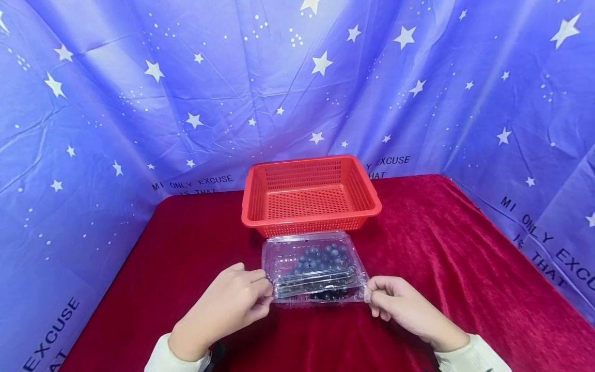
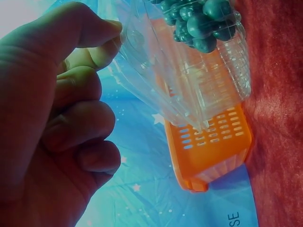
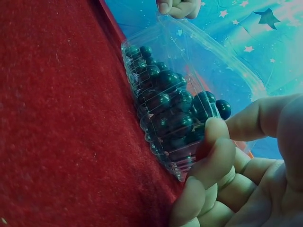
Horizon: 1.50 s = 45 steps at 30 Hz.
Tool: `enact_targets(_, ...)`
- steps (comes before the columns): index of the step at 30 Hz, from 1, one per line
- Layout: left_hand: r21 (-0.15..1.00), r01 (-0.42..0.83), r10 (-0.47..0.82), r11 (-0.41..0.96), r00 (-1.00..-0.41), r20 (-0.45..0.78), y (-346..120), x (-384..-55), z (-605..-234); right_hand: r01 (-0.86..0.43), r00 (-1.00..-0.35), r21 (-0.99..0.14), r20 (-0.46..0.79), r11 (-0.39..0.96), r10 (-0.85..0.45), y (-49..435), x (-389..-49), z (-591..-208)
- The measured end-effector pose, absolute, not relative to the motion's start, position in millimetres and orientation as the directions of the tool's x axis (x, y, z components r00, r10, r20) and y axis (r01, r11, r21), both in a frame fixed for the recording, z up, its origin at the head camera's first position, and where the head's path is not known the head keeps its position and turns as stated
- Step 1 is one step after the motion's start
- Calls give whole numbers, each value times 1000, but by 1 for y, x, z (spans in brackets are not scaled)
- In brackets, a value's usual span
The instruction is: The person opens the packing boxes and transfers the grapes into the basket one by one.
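A clear plastic clamshell box (image 1: 285, 261) lies on the red cloth, its lid over a heap of dark grapes (image 1: 321, 258). The lid's front edge stands a little above the base's rim. At the near left corner, my left hand (image 1: 237, 297) pinches the plastic edge between thumb and forefinger; the left wrist view shows its other fingers (image 2: 90, 118) curled in. My right hand (image 1: 404, 305) pinches the near right corner. Up close in the right wrist view, thumb and forefinger meet at the rim beside the grapes (image 3: 165, 104).
Directly behind the box stands a red slotted plastic basket (image 1: 309, 225) with nothing in it. Red velvety cloth (image 1: 441, 248) covers the table. A blue-violet curtain with white stars (image 1: 260, 67) hangs around the back and sides.
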<state>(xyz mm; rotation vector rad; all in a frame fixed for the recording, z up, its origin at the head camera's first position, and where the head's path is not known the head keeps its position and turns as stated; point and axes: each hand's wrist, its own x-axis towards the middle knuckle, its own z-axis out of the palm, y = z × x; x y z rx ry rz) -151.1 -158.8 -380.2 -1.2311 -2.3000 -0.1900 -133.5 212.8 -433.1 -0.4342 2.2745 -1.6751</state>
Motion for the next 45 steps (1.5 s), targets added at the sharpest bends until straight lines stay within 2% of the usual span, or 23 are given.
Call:
enact_targets(9, -172, 778, 724, 604, -446, 526, -160, -150, -379, -104, -916, -951, -23, 291, -401, 212, -134, -432)
enact_targets(15, -160, 767, 698, 621, -448, 558, -164, -151, -375, -104, -916, -951, -22, 291, -401, 213, -134, -432)
enact_targets(27, -195, 778, 722, 597, -415, 553, -162, -157, -365, -49, -921, -955, -70, 291, -383, 215, -137, -429)
enact_targets(33, -209, 771, 730, 602, -425, 535, -160, -163, -359, -77, -921, -946, -53, 315, -385, 218, -136, -427)
enact_targets(39, -205, 757, 723, 620, -450, 525, -161, -166, -351, -101, -939, -901, -54, 421, -341, 218, -137, -418)
enact_targets(45, -224, 745, 725, 628, -457, 515, -160, -168, -345, -177, -950, -837, 8, 517, -312, 221, -137, -405)
